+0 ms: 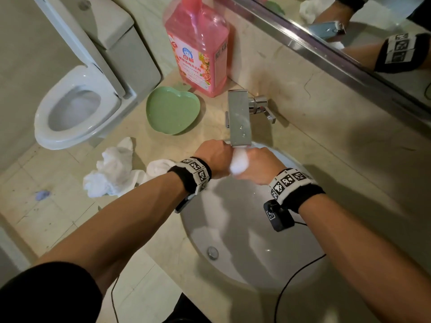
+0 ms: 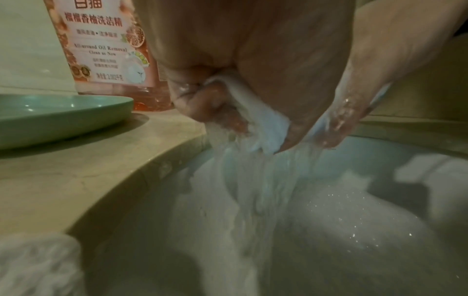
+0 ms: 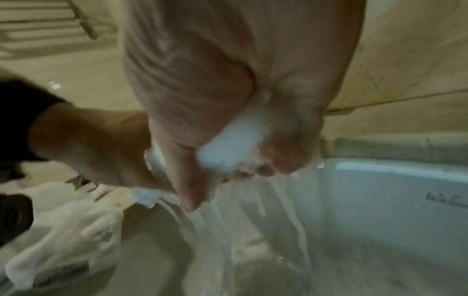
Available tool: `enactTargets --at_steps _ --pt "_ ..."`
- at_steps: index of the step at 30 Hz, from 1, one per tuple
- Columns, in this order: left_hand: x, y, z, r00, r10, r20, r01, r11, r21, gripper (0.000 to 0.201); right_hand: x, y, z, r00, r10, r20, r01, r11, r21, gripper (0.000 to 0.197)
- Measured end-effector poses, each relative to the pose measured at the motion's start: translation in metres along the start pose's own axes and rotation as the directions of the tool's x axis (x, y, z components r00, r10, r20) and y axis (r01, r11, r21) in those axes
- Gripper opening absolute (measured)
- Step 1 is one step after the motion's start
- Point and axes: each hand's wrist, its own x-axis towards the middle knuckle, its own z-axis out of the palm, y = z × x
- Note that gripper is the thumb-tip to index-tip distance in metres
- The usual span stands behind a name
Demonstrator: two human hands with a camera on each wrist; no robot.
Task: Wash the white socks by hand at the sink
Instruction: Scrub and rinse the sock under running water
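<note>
1. The sock point(image 1: 238, 162) is bunched between both fists directly under the faucet point(image 1: 239, 117) spout, above the back edge of the sink point(image 1: 303, 257); water streams off it into the basin, which holds foam.

2. The left hand point(image 1: 215, 159) grips one end of the sock, fingers curled tight round it with white cloth squeezed out between them in the left wrist view; the right hand point(image 1: 261, 165) has its fingers curled round the other end, a white wad bulging from the fist in the right wrist view.

3. The sock's long axis seems to run left to right, from one fist to the other, across the fall of the water; only a short span shows between the hands, so neither is nearer; both are on it.

4. I judge this the rinsing or wringing step; the next move likely turns on the fists twisting against each other along that axis.

5. More white socks point(image 1: 112, 169) lie heaped on the counter point(image 1: 338, 141) at the sink's left edge, nearer the left hand; a green dish point(image 1: 172, 110) and a pink detergent bottle point(image 1: 198, 47) stand toward the counter's back edge.
</note>
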Motion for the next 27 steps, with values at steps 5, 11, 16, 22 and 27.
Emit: enactTargets --at_steps 5,11,16,22,27 --pt "0.008 0.001 0.005 0.997 -0.045 0.057 0.046 0.999 -0.024 0.025 0.002 -0.005 0.001 0.992 -0.063 -0.107 0.046 0.987 -0.157 0.017" --pt "0.008 0.005 0.004 0.977 -0.127 0.17 0.147 0.983 -0.108 0.021 -0.003 -0.009 0.005 0.988 -0.042 -0.148 0.005 0.97 -0.241 0.026" --pt "0.003 -0.008 0.006 0.978 -0.001 0.207 0.077 0.929 -0.361 0.065 -0.009 -0.008 -0.004 0.987 -0.088 -0.132 0.071 0.989 -0.129 0.042" --pt "-0.007 -0.021 0.011 0.942 0.023 0.335 0.172 0.823 -0.542 0.084 -0.014 -0.014 -0.015 0.969 -0.229 -0.094 0.231 0.973 0.011 0.046" --pt "-0.014 -0.017 0.022 0.99 -0.021 0.138 0.112 0.706 -0.699 0.056 -0.021 -0.014 0.0 0.984 -0.013 -0.178 0.044 0.985 0.17 0.076"
